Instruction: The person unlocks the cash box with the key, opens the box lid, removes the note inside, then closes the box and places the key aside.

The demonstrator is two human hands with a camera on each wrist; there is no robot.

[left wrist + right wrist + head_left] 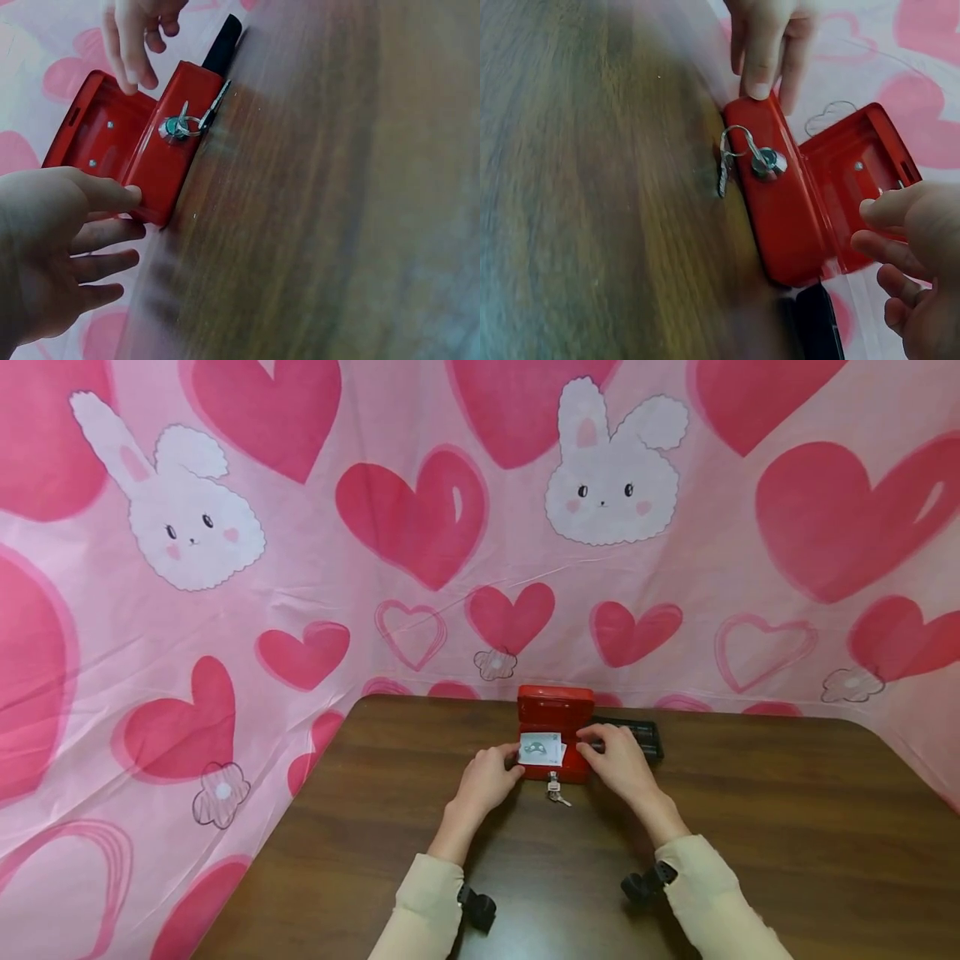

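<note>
Flanking red cash box (556, 706), unlabelled

Black object (643, 735) partly hidden behind right hand (618, 762).

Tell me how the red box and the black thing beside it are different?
The small red metal cash box stands open with its lid up; the flat black tray lies low. The red box has keys hanging from its lock; the black tray shows none. The hands touch the red box's sides. Both sit on the brown wooden table.
</note>
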